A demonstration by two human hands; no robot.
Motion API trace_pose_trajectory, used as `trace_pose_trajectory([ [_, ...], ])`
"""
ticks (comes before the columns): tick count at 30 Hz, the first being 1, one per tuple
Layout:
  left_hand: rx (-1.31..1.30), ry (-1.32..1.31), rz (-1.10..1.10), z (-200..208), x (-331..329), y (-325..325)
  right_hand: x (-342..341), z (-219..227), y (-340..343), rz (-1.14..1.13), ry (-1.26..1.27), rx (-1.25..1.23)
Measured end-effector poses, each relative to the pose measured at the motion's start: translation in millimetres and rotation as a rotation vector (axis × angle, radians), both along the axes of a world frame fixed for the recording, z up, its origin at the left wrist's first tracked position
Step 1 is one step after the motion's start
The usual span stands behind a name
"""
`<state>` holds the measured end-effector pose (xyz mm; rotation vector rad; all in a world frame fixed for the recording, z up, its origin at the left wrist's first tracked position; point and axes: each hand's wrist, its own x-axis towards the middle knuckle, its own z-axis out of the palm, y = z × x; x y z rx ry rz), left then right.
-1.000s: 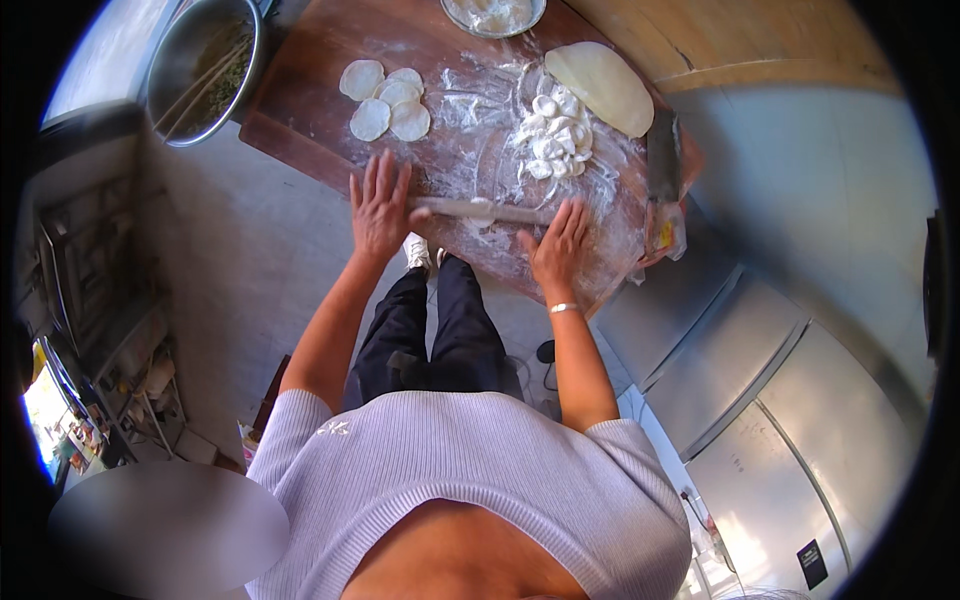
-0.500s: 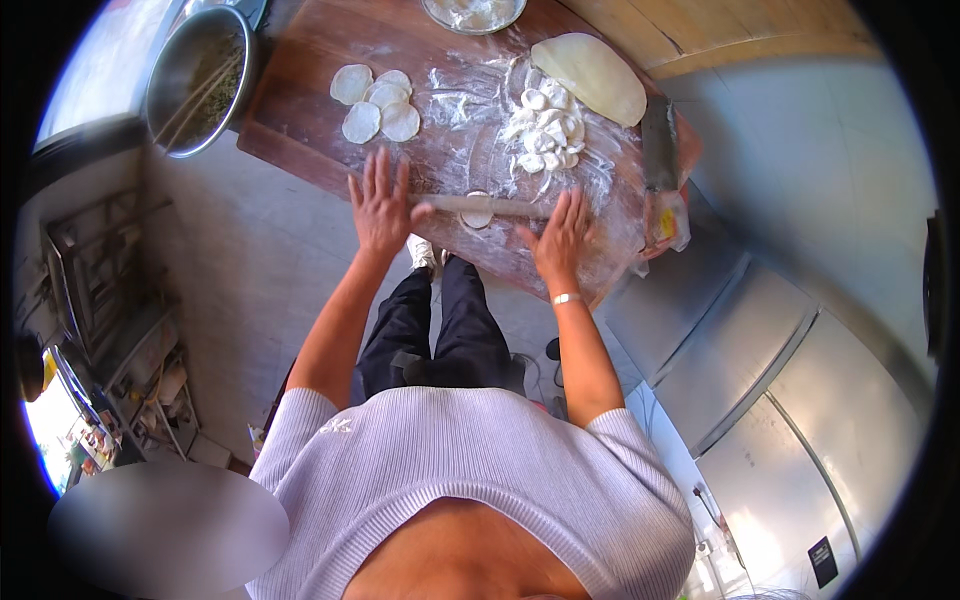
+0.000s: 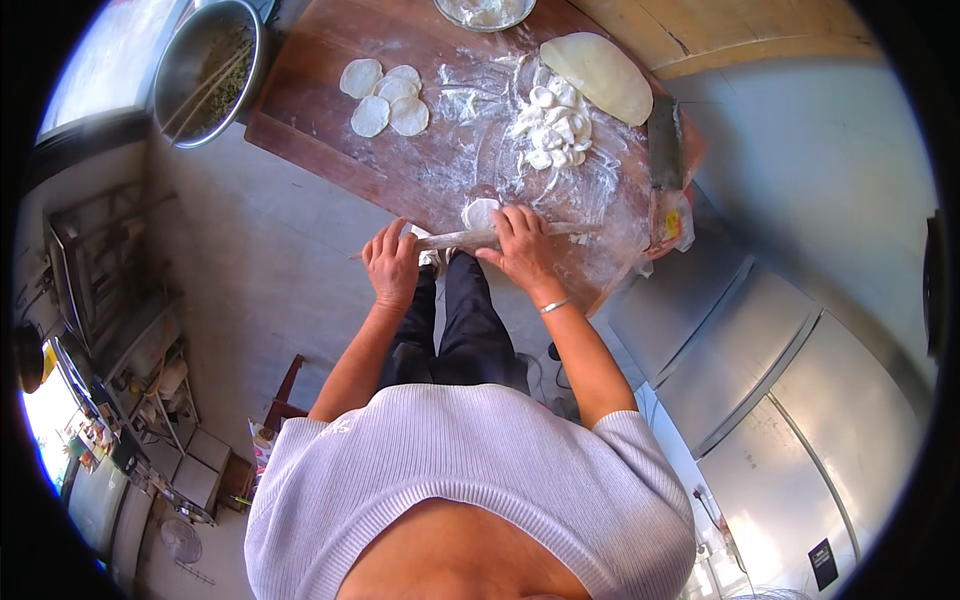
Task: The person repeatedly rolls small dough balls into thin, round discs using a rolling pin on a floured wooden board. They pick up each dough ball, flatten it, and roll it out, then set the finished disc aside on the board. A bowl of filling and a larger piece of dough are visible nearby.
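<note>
A thin wooden rolling pin [image 3: 455, 240] lies along the near edge of the floured wooden board [image 3: 330, 150]. My left hand [image 3: 391, 262] is closed round its left part, just off the board's edge. My right hand [image 3: 522, 252] curls over the pin further right, thumb on the near side. Its fingertips come right beside a small round dough wrapper [image 3: 480, 212], which lies just beyond the pin; whether they touch it I cannot tell. Several rolled wrappers [image 3: 370, 116] rest at the board's far left. Floured dough pieces [image 3: 555, 128] are heaped right of the middle.
A large slab of dough [image 3: 598, 78] sits beyond the pieces, near a wide-bladed knife [image 3: 664, 145] at the right edge. A bowl of flour [image 3: 484, 12] stands at the back. At far left is a metal bowl [image 3: 160, 90] with chopped filling and chopsticks. Steel cabinet doors [image 3: 745, 370] are at right.
My hands, flat and open on the pin before, have curled round it and come closer together. The pin has moved back toward me, off the wrapper, which now shows whole apart from my fingers.
</note>
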<state>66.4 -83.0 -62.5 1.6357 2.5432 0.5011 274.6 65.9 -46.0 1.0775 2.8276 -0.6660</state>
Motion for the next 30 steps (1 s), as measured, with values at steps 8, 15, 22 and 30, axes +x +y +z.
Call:
trace_pose_trajectory([
  [8, -0.114, 0.034, -0.064, -6, -31, 47, 45, -21, 29, -0.234, -0.075, 0.368],
  [15, -0.116, 0.033, -0.202, -13, -37, 41, 69, -24, -17, -0.259, -0.055, 0.286],
  [22, -0.078, 0.058, -0.145, -10, -46, 100, 48, -19, 28, -0.343, -0.123, 0.329],
  [30, -0.199, 0.029, -0.176, -9, -30, 51, 80, -13, -6, -0.25, -0.139, 0.237],
])
